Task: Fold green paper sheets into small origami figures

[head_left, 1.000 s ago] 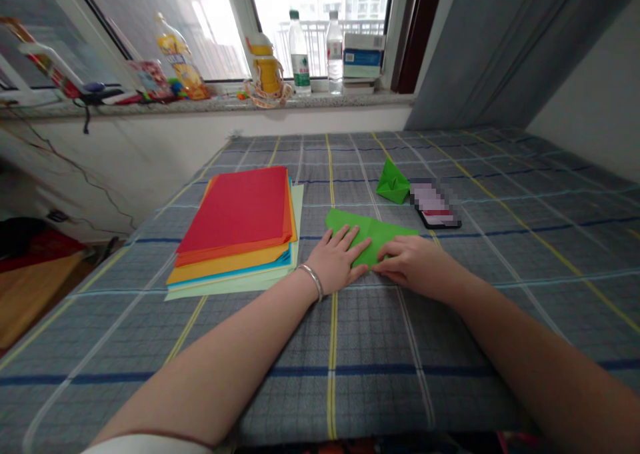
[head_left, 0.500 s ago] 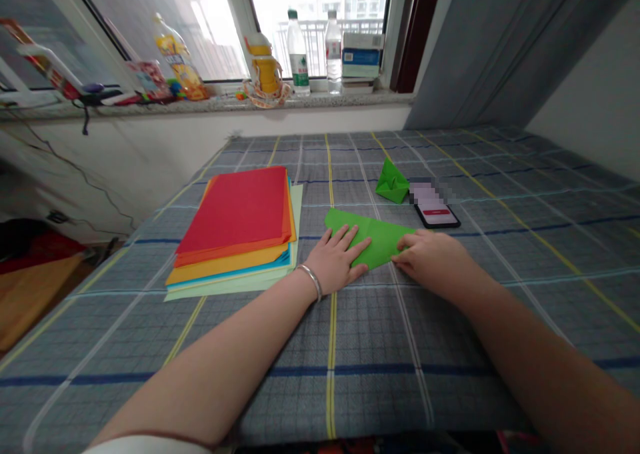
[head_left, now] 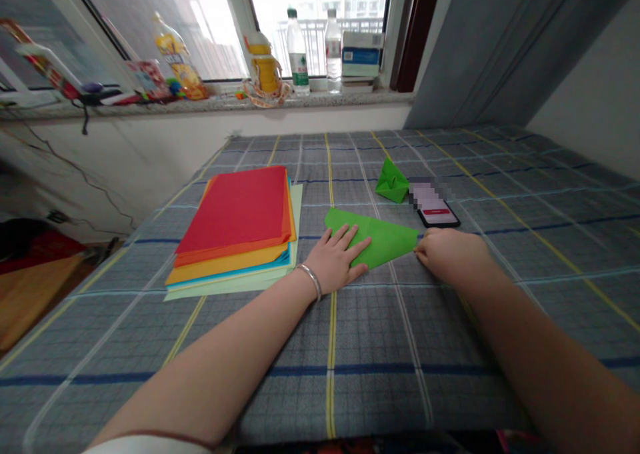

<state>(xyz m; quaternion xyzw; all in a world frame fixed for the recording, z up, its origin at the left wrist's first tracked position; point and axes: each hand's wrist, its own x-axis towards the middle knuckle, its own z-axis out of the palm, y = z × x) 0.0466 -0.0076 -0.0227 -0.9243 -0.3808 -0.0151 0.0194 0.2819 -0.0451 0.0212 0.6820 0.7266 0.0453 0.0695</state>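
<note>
A folded green paper sheet lies flat on the plaid cloth. My left hand, with a silver bracelet on the wrist, rests flat on the sheet's left part, fingers spread. My right hand sits at the sheet's right tip, its fingers curled and pressed down on the paper's corner. A small finished green paper shape stands farther back.
A stack of coloured paper, red on top, lies to the left of my hands. A phone lies behind my right hand. Bottles and a box stand on the windowsill. The cloth's left edge drops to the floor.
My right hand has slid to the right along the green sheet's near edge, from beside my left hand to the sheet's right tip. My left hand has stayed put.
</note>
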